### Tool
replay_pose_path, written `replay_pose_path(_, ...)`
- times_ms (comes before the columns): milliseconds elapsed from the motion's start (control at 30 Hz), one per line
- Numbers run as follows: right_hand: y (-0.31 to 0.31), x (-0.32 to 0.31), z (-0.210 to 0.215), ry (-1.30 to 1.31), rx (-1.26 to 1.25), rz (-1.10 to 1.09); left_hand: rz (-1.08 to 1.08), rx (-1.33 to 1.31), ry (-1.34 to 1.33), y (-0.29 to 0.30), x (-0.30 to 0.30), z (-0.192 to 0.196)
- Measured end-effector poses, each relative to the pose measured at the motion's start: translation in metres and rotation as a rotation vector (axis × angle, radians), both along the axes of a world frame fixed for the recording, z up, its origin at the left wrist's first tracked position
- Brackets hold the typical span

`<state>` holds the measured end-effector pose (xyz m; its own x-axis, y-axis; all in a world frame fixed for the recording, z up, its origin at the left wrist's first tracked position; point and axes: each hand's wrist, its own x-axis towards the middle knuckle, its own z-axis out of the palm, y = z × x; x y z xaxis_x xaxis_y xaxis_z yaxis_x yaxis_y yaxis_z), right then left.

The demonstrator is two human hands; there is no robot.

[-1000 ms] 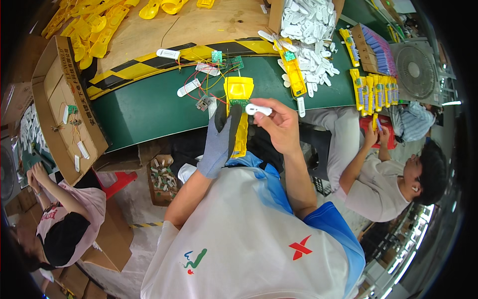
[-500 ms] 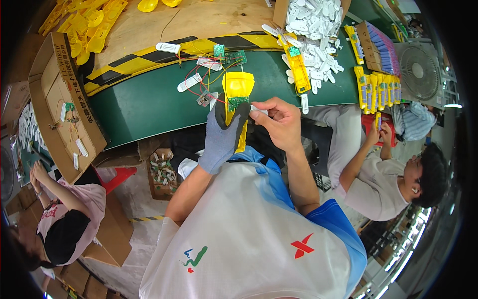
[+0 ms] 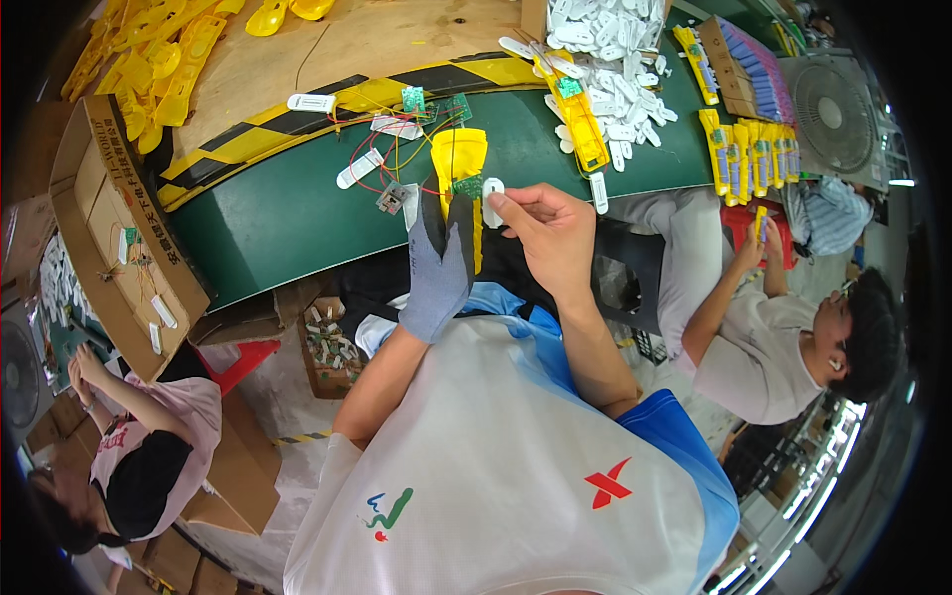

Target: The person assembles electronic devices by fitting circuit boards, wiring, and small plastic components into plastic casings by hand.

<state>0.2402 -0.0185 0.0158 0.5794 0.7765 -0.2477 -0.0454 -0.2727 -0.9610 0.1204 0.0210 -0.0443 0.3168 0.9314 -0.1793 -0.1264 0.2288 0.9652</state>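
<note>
My left hand [image 3: 442, 260], in a grey and black work glove, grips a long yellow plastic casing [image 3: 459, 151] between thumb and fingers above the green worktop's front edge. A small green circuit board [image 3: 467, 186] sits on the casing, with a thin wire beside it. My bare right hand [image 3: 551, 233] pinches a small white oval plastic piece [image 3: 493, 204] close to the right of the board. Left of the casing, red and yellow wires join several white pieces [image 3: 359, 169], more green boards [image 3: 414, 100] and a small metallic component [image 3: 393, 198].
Another yellow casing [image 3: 585, 129] with a board lies near a heap of white pieces [image 3: 620, 84]. Yellow shells [image 3: 174, 59] pile up on the far-left wooden board. A cardboard box [image 3: 129, 238] stands left. Co-workers sit at both sides; a fan [image 3: 833, 124] stands right.
My right hand has drawn the white piece slightly away from the board and turned its broad face into view. My left glove's thumb and fingers have spread into a V around the casing.
</note>
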Motion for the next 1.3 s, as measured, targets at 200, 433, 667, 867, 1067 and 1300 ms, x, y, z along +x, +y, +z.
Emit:
replay_pose_path(200, 0.002, -0.005, -0.005, 0.029, 0.077, -0.091, -0.071, -0.111, 0.002, 0.0, 0.0, 0.0)
replay_pose_path(433, 0.002, -0.003, -0.004, -0.013, 0.031, -0.038, -0.101, 0.155, 0.098, -0.001, 0.0, -0.001)
replay_pose_path(667, 0.001, 0.023, -0.013, 0.269, 0.036, 0.214, -0.038, 0.284, 0.16, 0.004, -0.003, 0.011)
replay_pose_path(867, 0.001, 0.028, -0.018, 0.433, 0.125, 0.256, -0.083, 0.438, 0.225, 0.007, -0.005, 0.031)
replay_pose_path(1067, 0.0, 0.006, -0.036, 0.331, 0.315, 0.193, -0.124, 0.519, 0.259, 0.014, -0.009, 0.039)
replay_pose_path(1300, -0.001, 0.005, -0.034, 0.163, 0.371, 0.239, -0.144, 0.506, 0.275, 0.019, -0.005, 0.024)
